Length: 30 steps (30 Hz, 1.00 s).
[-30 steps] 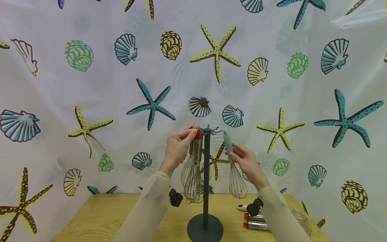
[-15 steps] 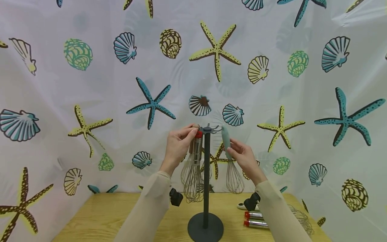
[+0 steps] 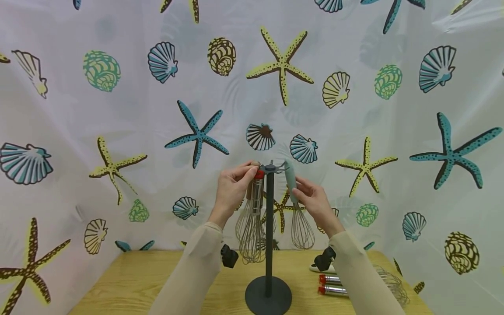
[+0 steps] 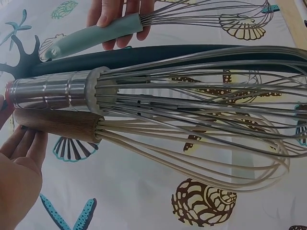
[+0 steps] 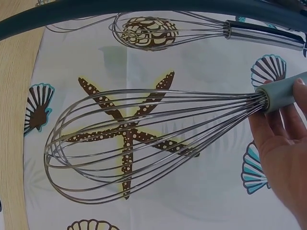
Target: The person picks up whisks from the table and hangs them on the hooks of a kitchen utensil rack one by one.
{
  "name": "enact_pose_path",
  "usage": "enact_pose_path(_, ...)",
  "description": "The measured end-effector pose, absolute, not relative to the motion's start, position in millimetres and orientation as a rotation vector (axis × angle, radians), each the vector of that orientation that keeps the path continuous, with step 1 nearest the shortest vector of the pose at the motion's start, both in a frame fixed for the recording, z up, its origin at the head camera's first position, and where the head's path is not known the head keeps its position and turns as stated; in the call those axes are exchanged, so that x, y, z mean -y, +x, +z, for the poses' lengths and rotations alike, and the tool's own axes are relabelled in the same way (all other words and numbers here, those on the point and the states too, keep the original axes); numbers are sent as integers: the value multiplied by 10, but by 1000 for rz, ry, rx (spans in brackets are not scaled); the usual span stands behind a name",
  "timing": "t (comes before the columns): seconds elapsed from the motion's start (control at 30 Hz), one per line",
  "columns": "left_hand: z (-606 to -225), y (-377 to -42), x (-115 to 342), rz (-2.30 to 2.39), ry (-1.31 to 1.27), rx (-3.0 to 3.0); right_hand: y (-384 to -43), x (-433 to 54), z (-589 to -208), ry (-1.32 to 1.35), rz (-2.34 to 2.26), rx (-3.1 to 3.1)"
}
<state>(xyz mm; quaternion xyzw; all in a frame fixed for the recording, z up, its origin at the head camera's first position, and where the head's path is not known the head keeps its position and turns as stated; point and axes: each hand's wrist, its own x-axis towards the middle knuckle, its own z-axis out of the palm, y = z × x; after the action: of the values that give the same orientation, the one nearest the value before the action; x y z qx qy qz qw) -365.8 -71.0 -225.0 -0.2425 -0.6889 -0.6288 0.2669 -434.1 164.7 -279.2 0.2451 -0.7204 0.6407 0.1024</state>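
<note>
My right hand (image 3: 316, 200) grips a whisk with a pale green handle (image 3: 290, 180) and wire loops. The whisk hangs with its handle up, slightly tilted, its top by a hook at the right of the dark stand (image 3: 269, 227); contact cannot be told. My left hand (image 3: 232, 188) pinches near the red top of a metal-handled whisk (image 4: 53, 90) at the stand's left side. Its fingers (image 4: 29, 146) also touch a wooden-handled whisk (image 4: 62, 125) beside it. In the right wrist view, another metal-handled whisk (image 5: 264, 34) hangs behind the pole.
Two red-ended metal whisks (image 3: 333, 290) and a white-handled utensil (image 3: 315, 267), partly hidden by my right arm, lie at the table's right. The stand's round base (image 3: 256, 297) rests on the wooden table (image 3: 130, 284). A shell-patterned curtain (image 3: 130, 113) surrounds the back and sides.
My right hand has moved the green-handled whisk left and slightly up, bringing its top to the stand's right hook. My left hand has stayed in place at the whisks' tops.
</note>
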Motion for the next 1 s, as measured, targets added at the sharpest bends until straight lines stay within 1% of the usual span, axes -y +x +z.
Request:
enact_pose_path(0.67, -2246, -3661, 719, -1682, -676, 1855, -4322, -1558, -2823, 807, 1829, 2158)
enact_pose_path(1.0, -2251, -3661, 703, -1692, -663, 1857, -4300, -1544, -2856, 799, 1820, 2159)
